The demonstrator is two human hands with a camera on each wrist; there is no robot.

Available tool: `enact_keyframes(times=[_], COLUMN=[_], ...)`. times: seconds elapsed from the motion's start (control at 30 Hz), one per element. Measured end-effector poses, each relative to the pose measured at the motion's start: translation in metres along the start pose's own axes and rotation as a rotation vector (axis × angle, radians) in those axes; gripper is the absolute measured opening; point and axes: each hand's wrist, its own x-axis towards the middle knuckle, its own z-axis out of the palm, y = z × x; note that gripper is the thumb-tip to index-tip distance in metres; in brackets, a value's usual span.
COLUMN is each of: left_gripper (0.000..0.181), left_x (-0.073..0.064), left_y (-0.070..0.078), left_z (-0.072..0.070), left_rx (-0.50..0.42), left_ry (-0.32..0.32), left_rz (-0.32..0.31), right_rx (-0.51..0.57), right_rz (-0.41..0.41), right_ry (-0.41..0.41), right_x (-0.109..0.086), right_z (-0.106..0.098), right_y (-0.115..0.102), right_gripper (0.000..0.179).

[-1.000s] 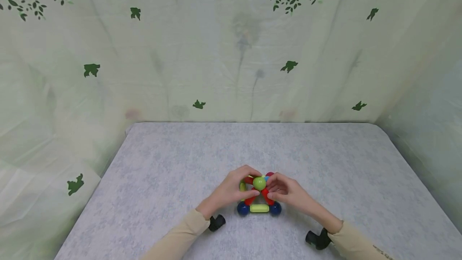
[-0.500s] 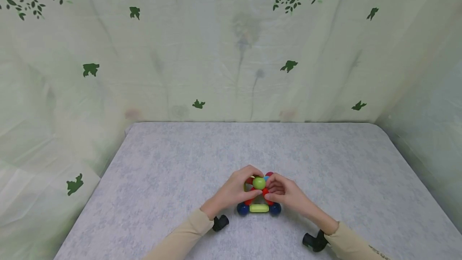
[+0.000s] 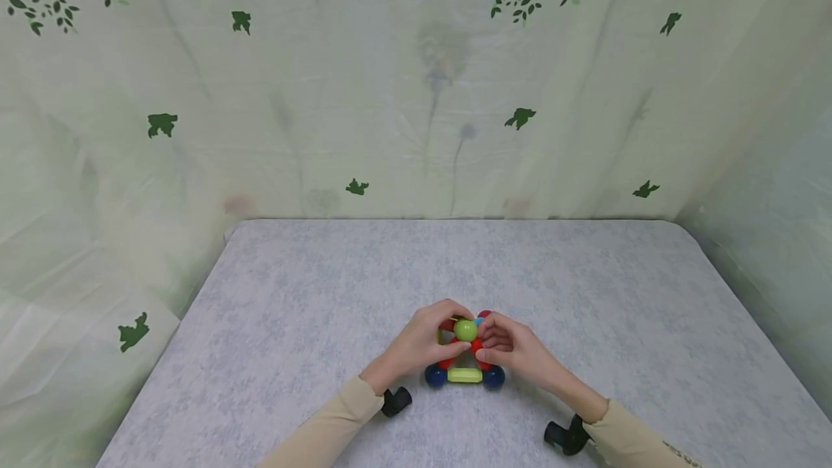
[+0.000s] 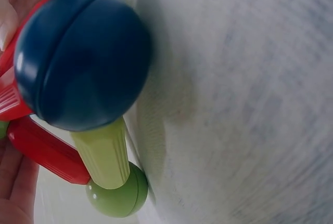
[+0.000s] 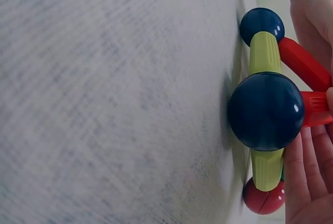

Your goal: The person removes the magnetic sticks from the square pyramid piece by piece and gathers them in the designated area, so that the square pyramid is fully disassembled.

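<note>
A frame of magnetic balls and rods stands on the table, topped by a green ball (image 3: 465, 330). Red rods (image 5: 306, 64) slope from the top to the base, where two dark blue balls (image 3: 436, 375) are joined in front by a yellow-green rod (image 3: 464, 375). My left hand (image 3: 416, 341) holds the top green ball between thumb and curled fingers. With thumb and fingers, my right hand (image 3: 520, 349) pinches a red rod on the right side. Another green ball (image 4: 118, 192) and a dark red ball (image 5: 264, 195) mark back corners. Fingers partly hide the upper joints.
A grey-blue mottled cloth (image 3: 312, 287) covers the table. Behind it hangs a pale curtain (image 3: 390, 92) with leaf prints. Black wrist cameras (image 3: 396, 401) sit at both wrists, just above the table.
My right thumb has shifted slightly left along the red rod, and both forearms have moved a little inward. The frame keeps its shape and nearly its place.
</note>
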Motion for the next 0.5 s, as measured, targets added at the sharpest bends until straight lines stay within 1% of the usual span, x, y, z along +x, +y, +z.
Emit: enact_keyframes(times=[0.27,0.4,0.5], left_gripper=[0.033,0.034,0.034], left_x=[-0.002,-0.003,-0.003], left_y=[0.000,-0.003,-0.004], left_z=[-0.002,-0.006,-0.010], left_rx=[-0.028,-0.032,-0.023], left_ry=[0.003,0.029,0.034], left_rz=[-0.022,-0.045,-0.040], right_rx=[0.021,0.040,0.043], right_rz=[0.012,0.027,0.057], right_ry=[0.004,0.015,0.029], right_x=[-0.001,-0.003,-0.004], right_z=[0.002,0.001,0.001], right_y=[0.000,0.001,0.002], right_gripper=[0.025,0.026,0.027])
